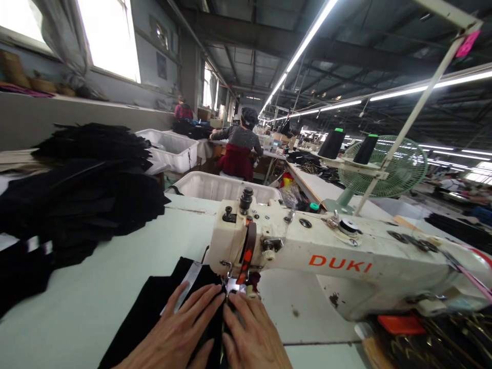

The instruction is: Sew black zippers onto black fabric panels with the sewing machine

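A piece of black fabric (144, 302) lies on the sewing machine's bed, with a pale strip (187, 287) along its upper part. My left hand (180, 325) rests on this fabric, fingers stretched toward the needle area. Just right of the needle line, my right hand (249, 328) lies with its fingers on the work, close beside the left. A narrow edge with a brassy glint runs between the hands; I cannot tell exactly what it is. The white sewing machine (284, 251) stands directly ahead, its presser foot area (234, 284) lit and touching distance from my fingertips.
Black fabric pieces (77, 195) are piled at the left. Behind the machine stand white plastic bins (230, 187). Thread cones (331, 143) and a green fan (384, 166) are at the right. Dark pieces with brassy edges (434, 341) lie lower right. A co-worker (238, 143) sits ahead.
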`<state>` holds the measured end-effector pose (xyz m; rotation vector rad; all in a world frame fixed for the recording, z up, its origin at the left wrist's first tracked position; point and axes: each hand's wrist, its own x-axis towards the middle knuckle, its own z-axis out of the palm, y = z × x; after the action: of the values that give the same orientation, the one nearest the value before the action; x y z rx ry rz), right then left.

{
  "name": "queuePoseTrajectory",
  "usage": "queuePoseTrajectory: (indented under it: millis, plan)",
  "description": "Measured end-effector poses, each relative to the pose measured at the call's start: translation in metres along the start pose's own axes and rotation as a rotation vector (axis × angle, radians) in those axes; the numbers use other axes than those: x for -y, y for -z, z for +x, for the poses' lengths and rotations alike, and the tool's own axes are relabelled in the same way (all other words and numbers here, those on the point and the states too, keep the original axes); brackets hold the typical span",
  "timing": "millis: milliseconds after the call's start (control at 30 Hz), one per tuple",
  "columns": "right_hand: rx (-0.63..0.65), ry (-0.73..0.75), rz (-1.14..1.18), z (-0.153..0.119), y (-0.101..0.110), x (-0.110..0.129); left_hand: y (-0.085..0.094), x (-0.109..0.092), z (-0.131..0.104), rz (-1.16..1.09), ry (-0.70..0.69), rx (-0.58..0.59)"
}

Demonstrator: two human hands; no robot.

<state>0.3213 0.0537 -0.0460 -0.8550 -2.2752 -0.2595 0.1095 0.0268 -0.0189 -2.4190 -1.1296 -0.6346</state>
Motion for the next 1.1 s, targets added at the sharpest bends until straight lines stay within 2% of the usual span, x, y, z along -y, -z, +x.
queuePoseTrajectory:
  millis: [100, 167, 267, 367, 500, 833, 1100]
  plan:
    - [-0.018, -0.052, -0.007, -0.004, -0.010, -0.004, -0.002, -0.001, 0.001, 0.027, 0.037, -0.011]
    - [0.002, -0.028, -0.011, -0.007, -0.012, -0.006, -0.001, -0.002, 0.000, 0.010, 0.046, -0.030]
    - [0.131, 0.036, -0.032, -0.009, -0.009, -0.009, 0.000, -0.003, -0.001, -0.029, 0.033, -0.018]
    - [0.207, -0.026, -0.048, -0.010, -0.006, -0.008, -0.001, -0.001, 0.000, -0.038, 0.033, 0.042]
    - [0.218, -0.075, -0.048, -0.013, -0.008, -0.006, 0.000, -0.001, 0.000, -0.057, 0.055, 0.077]
    - [0.300, 0.044, -0.019, -0.013, -0.001, -0.019, 0.001, -0.002, -0.001, -0.035, 0.007, 0.025]
    - [0.257, -0.018, 0.030, 0.001, 0.010, -0.012, -0.004, 0.006, 0.001, -0.111, 0.039, 0.139]
